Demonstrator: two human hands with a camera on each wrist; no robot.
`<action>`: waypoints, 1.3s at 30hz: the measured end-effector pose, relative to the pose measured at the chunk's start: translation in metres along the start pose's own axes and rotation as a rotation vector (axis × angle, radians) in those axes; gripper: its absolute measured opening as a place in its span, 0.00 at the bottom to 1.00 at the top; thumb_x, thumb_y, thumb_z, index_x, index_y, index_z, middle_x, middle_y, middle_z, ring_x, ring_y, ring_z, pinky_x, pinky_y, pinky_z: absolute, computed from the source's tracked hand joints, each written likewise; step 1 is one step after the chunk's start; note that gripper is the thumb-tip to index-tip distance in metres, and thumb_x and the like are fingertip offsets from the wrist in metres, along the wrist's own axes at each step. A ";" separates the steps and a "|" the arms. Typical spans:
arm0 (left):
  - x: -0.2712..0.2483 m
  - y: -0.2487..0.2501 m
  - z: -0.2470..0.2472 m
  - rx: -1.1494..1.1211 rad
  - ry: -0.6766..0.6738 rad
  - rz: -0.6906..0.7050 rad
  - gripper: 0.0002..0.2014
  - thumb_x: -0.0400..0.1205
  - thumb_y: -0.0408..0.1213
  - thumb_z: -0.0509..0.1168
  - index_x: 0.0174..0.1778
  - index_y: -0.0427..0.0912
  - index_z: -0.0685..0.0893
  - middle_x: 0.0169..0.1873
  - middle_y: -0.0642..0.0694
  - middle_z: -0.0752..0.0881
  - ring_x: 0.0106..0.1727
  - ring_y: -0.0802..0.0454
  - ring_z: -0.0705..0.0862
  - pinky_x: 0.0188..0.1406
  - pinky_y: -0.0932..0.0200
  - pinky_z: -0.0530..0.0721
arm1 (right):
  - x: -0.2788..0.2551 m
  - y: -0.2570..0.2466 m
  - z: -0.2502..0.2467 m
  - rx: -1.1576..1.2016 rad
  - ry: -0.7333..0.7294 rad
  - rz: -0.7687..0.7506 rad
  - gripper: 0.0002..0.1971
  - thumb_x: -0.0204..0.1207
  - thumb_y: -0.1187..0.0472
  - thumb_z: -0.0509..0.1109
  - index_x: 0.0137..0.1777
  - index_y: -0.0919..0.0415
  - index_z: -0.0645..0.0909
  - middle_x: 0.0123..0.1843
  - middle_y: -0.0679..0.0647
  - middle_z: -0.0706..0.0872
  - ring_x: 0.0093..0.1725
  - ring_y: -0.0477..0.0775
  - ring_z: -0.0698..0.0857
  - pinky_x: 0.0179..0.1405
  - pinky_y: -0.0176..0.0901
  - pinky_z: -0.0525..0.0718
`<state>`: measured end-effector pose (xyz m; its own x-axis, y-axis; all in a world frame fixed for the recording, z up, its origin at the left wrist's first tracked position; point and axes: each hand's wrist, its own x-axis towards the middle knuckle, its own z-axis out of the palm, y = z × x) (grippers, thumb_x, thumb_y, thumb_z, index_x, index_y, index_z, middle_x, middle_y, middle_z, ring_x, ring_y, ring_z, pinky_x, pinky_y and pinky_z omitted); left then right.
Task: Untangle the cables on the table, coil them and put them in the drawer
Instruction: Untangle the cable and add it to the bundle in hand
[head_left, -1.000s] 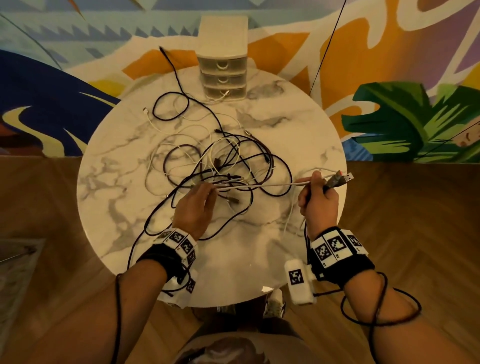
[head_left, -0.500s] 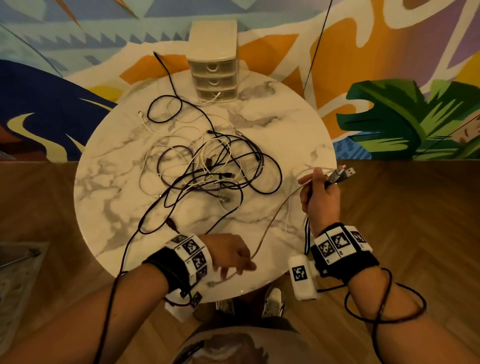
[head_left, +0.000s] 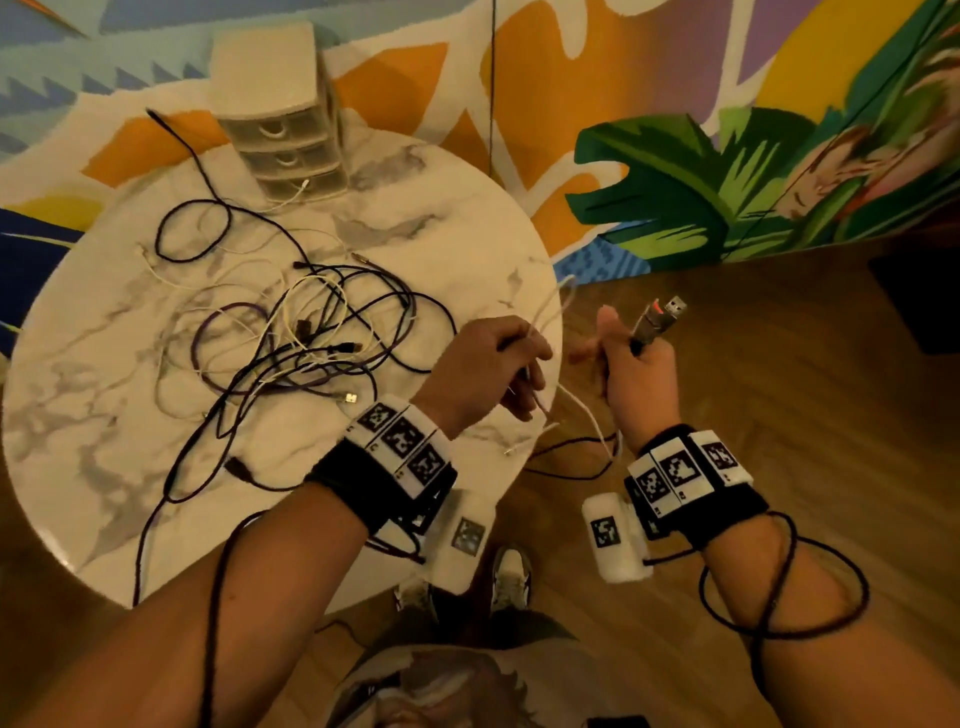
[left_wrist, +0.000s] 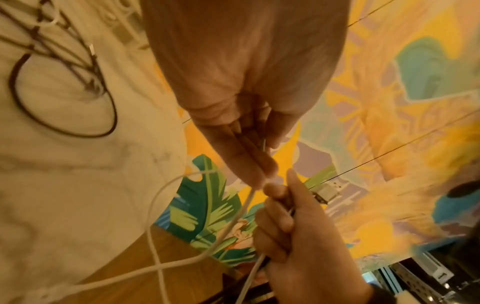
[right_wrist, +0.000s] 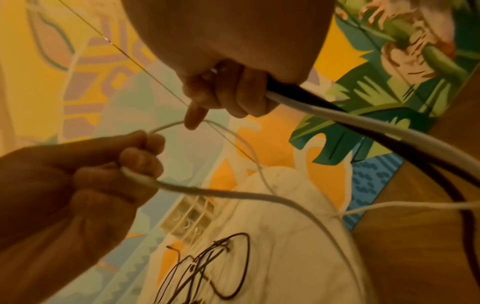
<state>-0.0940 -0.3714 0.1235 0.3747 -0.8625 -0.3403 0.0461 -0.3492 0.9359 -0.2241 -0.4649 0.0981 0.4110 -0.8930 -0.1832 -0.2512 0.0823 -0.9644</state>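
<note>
Cables (head_left: 291, 332) tangled mid-desk (head_left: 104, 415), left of both hands. Drawers (head_left: 283, 140) at far edge. Left hand (head_left: 483, 374) over desk's right rim, fingers curled on white cable (head_left: 582, 410). Right hand (head_left: 639, 374) just off desk, clamped on same cable plus dark one, USB plugs (head_left: 660, 317) sticking up.

A glossy, grey-veined marble-look table (head_left: 104, 415) carries smooth white and matt black cables (head_left: 291, 332), with a translucent plastic drawer unit (head_left: 283, 130) at its far edge; off its right rim, shiny metal USB plugs (head_left: 660, 319) catch the light above a satin wood-plank floor (head_left: 779, 389)
</note>
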 end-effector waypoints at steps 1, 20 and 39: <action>0.001 -0.005 0.008 -0.023 -0.020 -0.018 0.10 0.85 0.32 0.59 0.42 0.32 0.81 0.28 0.39 0.83 0.22 0.45 0.80 0.23 0.54 0.85 | 0.001 0.003 -0.011 -0.016 0.028 0.009 0.28 0.83 0.46 0.59 0.28 0.65 0.83 0.15 0.47 0.72 0.16 0.41 0.70 0.19 0.30 0.69; 0.028 0.006 0.126 0.265 -0.351 0.079 0.17 0.82 0.34 0.64 0.68 0.40 0.77 0.56 0.48 0.83 0.54 0.56 0.82 0.53 0.71 0.79 | 0.006 0.002 -0.082 0.112 -0.054 0.039 0.25 0.86 0.51 0.53 0.40 0.60 0.88 0.43 0.53 0.90 0.41 0.44 0.86 0.40 0.36 0.81; 0.025 0.127 0.084 0.970 0.000 0.809 0.20 0.74 0.44 0.61 0.20 0.54 0.59 0.14 0.58 0.60 0.17 0.61 0.60 0.21 0.70 0.53 | 0.022 0.122 -0.059 -0.230 -0.100 0.384 0.23 0.81 0.55 0.65 0.25 0.55 0.66 0.22 0.49 0.67 0.21 0.48 0.67 0.23 0.39 0.64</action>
<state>-0.1568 -0.4676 0.2260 -0.0221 -0.9546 0.2971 -0.8925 0.1528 0.4244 -0.2972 -0.5003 -0.0122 0.3301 -0.7688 -0.5477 -0.5856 0.2883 -0.7576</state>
